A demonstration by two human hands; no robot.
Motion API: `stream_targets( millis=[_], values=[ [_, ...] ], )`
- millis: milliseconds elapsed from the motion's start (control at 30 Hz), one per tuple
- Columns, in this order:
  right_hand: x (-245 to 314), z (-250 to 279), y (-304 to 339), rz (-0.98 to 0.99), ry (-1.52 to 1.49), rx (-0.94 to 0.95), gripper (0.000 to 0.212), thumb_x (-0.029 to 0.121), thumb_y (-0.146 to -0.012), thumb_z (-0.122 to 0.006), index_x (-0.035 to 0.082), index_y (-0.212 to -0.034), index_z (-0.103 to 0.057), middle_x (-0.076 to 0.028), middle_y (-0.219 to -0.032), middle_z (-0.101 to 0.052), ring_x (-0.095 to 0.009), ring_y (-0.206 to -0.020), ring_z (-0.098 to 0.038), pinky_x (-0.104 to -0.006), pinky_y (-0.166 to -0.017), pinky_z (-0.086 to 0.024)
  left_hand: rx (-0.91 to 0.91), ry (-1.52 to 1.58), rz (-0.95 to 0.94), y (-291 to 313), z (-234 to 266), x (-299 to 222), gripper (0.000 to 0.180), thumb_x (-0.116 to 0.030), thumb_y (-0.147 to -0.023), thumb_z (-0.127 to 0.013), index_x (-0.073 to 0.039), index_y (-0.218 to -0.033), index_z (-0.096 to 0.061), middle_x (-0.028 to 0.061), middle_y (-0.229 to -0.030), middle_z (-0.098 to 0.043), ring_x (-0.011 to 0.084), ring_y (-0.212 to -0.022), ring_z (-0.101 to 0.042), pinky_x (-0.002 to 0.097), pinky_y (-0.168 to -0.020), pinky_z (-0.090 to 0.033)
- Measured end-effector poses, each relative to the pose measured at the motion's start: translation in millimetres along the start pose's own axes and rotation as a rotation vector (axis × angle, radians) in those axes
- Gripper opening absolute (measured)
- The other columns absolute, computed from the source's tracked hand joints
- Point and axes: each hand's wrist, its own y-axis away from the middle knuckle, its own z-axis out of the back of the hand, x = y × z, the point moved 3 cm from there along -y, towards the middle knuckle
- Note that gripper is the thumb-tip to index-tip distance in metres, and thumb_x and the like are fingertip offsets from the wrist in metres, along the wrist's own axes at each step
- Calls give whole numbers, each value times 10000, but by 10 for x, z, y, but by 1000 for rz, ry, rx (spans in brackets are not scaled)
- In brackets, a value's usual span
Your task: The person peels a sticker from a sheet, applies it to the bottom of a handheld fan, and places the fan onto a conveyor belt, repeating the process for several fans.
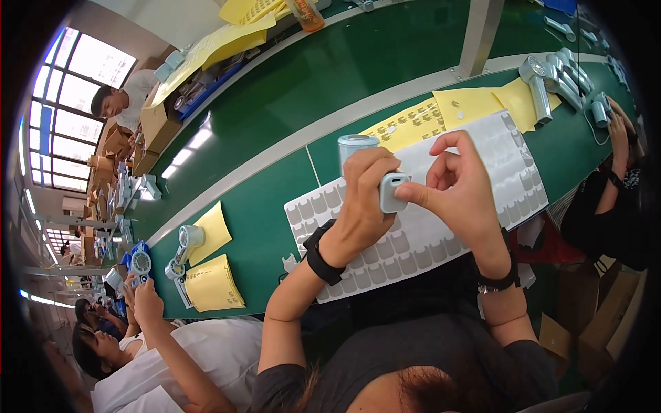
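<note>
The fan [375,172], a small pale blue-grey handheld one, sits near the middle of the view, held above the white sheet [441,227]. Its round head points to 11 o'clock and its handle butt, with a small slot in the end face, points to 5 o'clock. The left hand [361,206] is wrapped around the handle, fingers closed over it, a black band on the wrist. The right hand [461,186] is just beside it at 3 o'clock; its thumb and forefinger are pinched together at the handle butt, touching the end face, the other fingers curled loosely. Whether anything lies between those fingertips cannot be told.

The white sheet lies flat on the green belt [289,103] under both hands, covered with rows of pale grey peel-off labels. At 1 o'clock from the fan, yellow sheets [454,110] lie partly under the white one. Further out at 2 o'clock, several more fans [551,79] lie in a cluster, and a second person's hands [616,127] hold one at the right edge.

At 8 o'clock, well apart, another fan [187,241] rests on a yellow pad [210,282]. At 8 o'clock near the rim, a third person's hands [141,296] hold a blue fan [140,261].
</note>
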Motion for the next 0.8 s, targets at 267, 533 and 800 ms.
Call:
stream_targets(
  millis=[267, 533, 800],
  values=[
    [-404, -65, 77, 55, 352, 316, 459, 176, -759, -812, 51, -1084, -514, -24, -711, -542, -141, -695, -547, -279, -644, -444, 36, -29, -37, -455, 52, 326, 554, 44, -728, -762, -49, -1181, -456, 153, -1097, -522, 319, -1013, -519, 411, -890, -432],
    [-725, -326, 252, 480, 719, 42, 217, 25, -751, -684, 34, -961, -632, -108, -851, -536, -288, -790, -531, -389, -709, -451, 375, -776, -160, -880, -174, 1442, 442, -3, -812, -642, -102, -1212, -482, 93, -1201, -527, 282, -1180, -501, 498, -1085, -306],
    [-751, -347, 314, 542, 686, 6, 237, -53, -693, -608, 17, -915, -652, -106, -874, -543, -282, -785, -542, -387, -699, -451, 489, -1046, -146, -744, -318, 2015, 389, -34, -871, -532, -148, -1241, -490, 8, -1238, -530, 207, -1255, -470, 534, -1124, -241]
  ],
)
